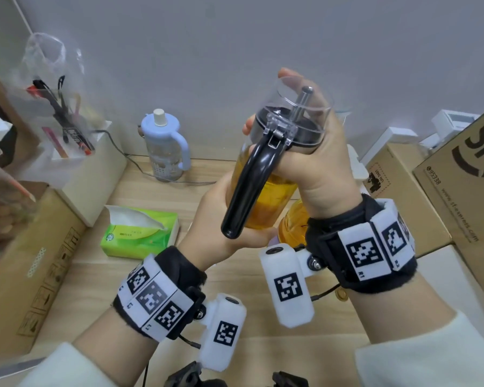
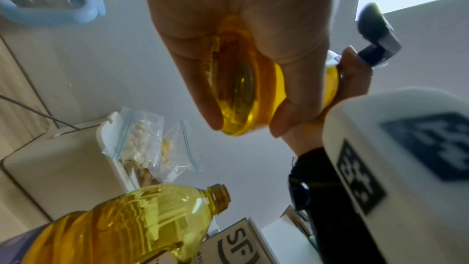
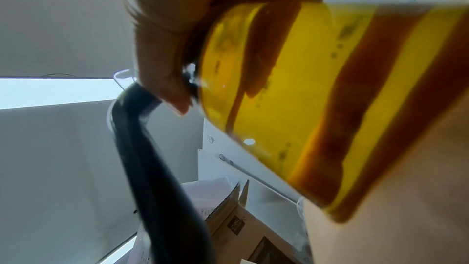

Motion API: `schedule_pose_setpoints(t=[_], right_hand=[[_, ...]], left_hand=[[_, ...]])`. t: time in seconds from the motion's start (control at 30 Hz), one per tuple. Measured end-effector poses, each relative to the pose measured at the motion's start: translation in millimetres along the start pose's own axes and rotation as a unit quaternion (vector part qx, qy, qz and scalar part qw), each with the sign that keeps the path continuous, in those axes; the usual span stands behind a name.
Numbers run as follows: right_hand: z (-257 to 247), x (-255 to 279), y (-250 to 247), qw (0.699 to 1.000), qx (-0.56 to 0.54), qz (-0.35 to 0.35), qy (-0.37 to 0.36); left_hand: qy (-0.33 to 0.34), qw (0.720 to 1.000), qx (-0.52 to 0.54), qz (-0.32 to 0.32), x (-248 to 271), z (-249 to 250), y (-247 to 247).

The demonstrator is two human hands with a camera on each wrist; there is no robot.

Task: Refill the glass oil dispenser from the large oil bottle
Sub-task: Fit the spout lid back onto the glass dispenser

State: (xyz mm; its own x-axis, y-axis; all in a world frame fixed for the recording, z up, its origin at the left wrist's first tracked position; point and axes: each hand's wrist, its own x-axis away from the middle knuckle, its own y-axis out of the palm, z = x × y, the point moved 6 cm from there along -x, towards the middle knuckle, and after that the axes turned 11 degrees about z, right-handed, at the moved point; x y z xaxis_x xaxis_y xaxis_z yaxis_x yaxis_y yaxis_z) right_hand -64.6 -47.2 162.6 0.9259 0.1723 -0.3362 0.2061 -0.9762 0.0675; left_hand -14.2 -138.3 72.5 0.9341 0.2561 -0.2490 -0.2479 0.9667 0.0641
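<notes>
The glass oil dispenser (image 1: 266, 202), holding yellow oil, is up in the air and tilted between both hands. It has a black handle (image 1: 242, 188) and a clear cap (image 1: 299, 104) over a metal spout. My left hand (image 1: 229, 227) grips the glass body from below, its fingers curled round the base (image 2: 241, 91). My right hand (image 1: 294, 163) is wrapped round the black lid at the top. The glass (image 3: 330, 97) and the handle (image 3: 157, 168) fill the right wrist view. The large oil bottle (image 2: 127, 224) stands below with its neck (image 2: 219, 196) uncapped; only a bit of the large oil bottle (image 1: 294, 222) shows behind my right wrist.
On the wooden table (image 1: 235, 289) lie a green tissue box (image 1: 140, 233) and a blue lidded cup (image 1: 165, 146). Cardboard boxes (image 1: 458, 174) crowd the right side. Another box (image 1: 25, 261) and a white organiser with pens (image 1: 67, 129) stand on the left.
</notes>
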Motion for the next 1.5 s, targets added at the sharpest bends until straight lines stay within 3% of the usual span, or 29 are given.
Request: schedule_pose_setpoints(t=[0.2,0.37,0.53,0.63,0.73,0.87,1.03,1.17,1.27,1.33,1.4,1.5], right_hand=[[26.7,9.8,-4.7,1.000,-0.007,0.020,0.005],[74.6,29.6,-7.9,0.998,-0.006,0.039,0.049],[123.5,63.6,-20.8,0.992,-0.020,0.091,0.083],[145.8,85.6,-14.7,0.992,0.034,0.083,0.094],[169.0,106.0,-9.0,0.989,0.057,0.082,0.108],[189.8,124.9,-9.7,0.985,0.096,0.089,0.112],[203.0,141.5,-9.2,0.983,0.099,0.102,0.120],[210.2,151.7,1.0,0.985,0.106,0.044,0.131],[211.2,153.4,-4.8,0.979,0.136,-0.024,0.151],[208.7,152.5,-23.3,0.970,0.150,-0.046,0.188],[203.3,149.8,-52.4,0.963,0.141,-0.053,0.224],[197.4,146.9,-106.2,0.946,0.169,-0.064,0.268]], left_hand=[[-0.020,0.996,-0.086,0.025,6.7,-28.2,-2.9],[-0.075,0.988,-0.127,-0.035,16.9,-72.2,-10.4],[-0.180,0.981,-0.060,-0.037,49.6,-100.9,-59.5],[-0.186,0.979,-0.020,-0.082,58.3,-94.5,-61.5],[-0.201,0.976,-0.009,-0.082,62.0,-99.7,-53.6],[-0.211,0.974,-0.041,-0.076,70.0,-122.9,-54.5],[-0.166,0.972,-0.131,-0.101,74.3,-135.7,-60.4],[-0.160,0.967,-0.181,-0.076,71.8,-136.0,-75.0],[-0.191,0.961,-0.189,-0.068,74.5,-134.3,-81.0],[-0.210,0.955,-0.201,-0.064,76.2,-126.2,-83.1],[-0.182,0.955,-0.233,-0.032,69.1,-103.9,-79.3],[-0.130,0.979,-0.158,0.021,50.4,-59.8,-41.6]])
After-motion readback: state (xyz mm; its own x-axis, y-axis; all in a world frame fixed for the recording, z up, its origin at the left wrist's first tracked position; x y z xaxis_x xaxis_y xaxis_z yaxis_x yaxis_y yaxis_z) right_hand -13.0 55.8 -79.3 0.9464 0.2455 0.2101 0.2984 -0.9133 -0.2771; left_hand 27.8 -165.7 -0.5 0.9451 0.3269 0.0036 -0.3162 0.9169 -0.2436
